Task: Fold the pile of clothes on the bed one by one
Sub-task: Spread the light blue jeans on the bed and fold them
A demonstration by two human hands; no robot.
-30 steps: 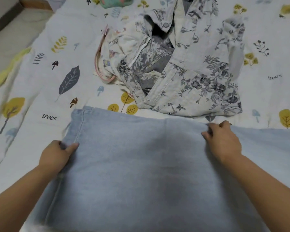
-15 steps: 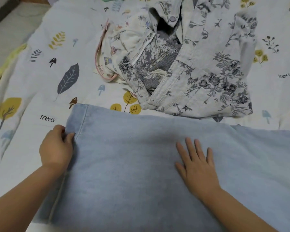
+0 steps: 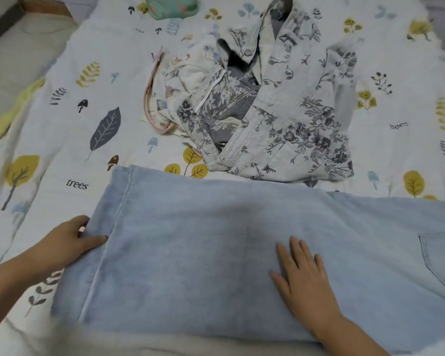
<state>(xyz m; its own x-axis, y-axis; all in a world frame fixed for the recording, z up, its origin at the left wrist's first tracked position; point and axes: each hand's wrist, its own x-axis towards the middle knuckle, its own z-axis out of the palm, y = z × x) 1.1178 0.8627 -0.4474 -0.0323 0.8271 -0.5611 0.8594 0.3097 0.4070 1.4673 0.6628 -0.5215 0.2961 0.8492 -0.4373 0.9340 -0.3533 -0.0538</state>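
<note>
Pale blue jeans (image 3: 203, 242) lie flat across the near part of the bed, legs toward the left, a back pocket at the right edge. My left hand (image 3: 67, 242) pinches the hem end of the jeans at the left. My right hand (image 3: 302, 276) lies flat with fingers spread on the denim, right of the middle. Behind the jeans sits the pile of clothes: a grey floral shirt (image 3: 301, 116) on top, and a white garment with pink trim (image 3: 170, 91) at its left.
The bed sheet (image 3: 62, 129) is white with printed leaves, trees and mushrooms. A small green item (image 3: 174, 6) lies at the far edge. The floor (image 3: 18, 42) shows beyond the bed's left side.
My right hand moved from the jeans' far edge down onto the middle and opened flat. My left hand shifted along the hem and now pinches it. The camera view shifted slightly.
</note>
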